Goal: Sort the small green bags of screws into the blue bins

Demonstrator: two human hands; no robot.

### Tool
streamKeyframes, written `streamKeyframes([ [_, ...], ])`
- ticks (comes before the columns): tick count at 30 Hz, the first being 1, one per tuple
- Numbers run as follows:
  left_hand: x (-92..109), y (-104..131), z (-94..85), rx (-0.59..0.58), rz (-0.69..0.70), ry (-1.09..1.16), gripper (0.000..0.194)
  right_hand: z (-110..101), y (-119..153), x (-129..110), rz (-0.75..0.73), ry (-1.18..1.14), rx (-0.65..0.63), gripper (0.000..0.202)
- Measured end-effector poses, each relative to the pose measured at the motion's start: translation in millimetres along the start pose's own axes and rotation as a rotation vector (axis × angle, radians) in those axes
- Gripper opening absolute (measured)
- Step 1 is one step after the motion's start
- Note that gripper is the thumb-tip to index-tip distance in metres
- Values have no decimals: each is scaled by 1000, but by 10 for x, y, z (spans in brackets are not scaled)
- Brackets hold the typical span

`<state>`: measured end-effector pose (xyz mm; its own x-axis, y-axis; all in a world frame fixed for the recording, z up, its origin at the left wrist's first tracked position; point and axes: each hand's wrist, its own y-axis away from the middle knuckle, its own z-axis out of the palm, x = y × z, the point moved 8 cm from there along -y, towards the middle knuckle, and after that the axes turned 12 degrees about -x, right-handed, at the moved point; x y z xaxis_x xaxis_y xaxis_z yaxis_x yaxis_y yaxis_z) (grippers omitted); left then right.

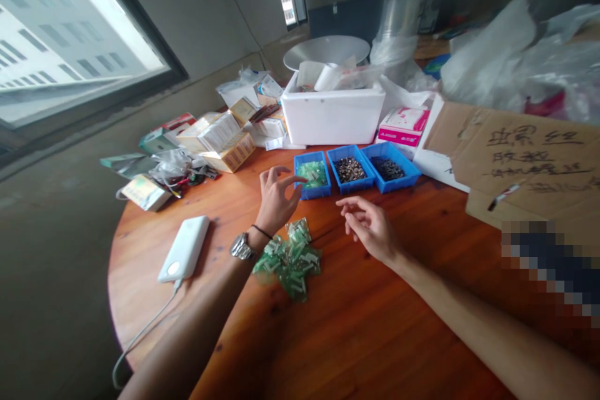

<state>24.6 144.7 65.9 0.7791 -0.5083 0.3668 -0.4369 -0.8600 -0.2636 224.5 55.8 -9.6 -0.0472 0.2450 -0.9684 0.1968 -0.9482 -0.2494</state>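
Observation:
My left hand (276, 199), with a watch (242, 246) on its wrist, is at the left edge of a blue bin (316, 192) of small green and white pieces (313, 173). Its fingers are spread and bent, with nothing visible between them; whether they touch the bin I cannot tell. In front of the bins hovers my right hand (370, 228), index finger stretched out and the others loosely curled, nothing visible in it. Between my forearms lies a heap of small clear bags (293, 262) with green and white contents.
Beside the first bin stand a blue bin (356, 186) of brownish metal pieces and another (400, 184) of dark pieces. Behind them is a white foam box (332, 115). A white power bank (185, 247) with a cable lies left, cardboard (525, 144) right.

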Motion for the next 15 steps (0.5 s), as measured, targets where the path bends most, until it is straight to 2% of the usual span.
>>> streamKeyframes([
  [2, -8, 192, -18, -90, 9, -13, 21, 2, -1, 6, 6, 0, 0, 25],
  [5, -147, 448, 158, -381, -57, -71, 27, 13, -2, 22, 11, 5, -13, 23],
  [7, -245, 552, 257, -494, -102, -102, 24, 19, -1, 37, 14, 8, -21, 22],
  [15, -420, 446, 406, -588, -202, 69, 10, 11, -2, 42, 32, 9, -17, 23],
])
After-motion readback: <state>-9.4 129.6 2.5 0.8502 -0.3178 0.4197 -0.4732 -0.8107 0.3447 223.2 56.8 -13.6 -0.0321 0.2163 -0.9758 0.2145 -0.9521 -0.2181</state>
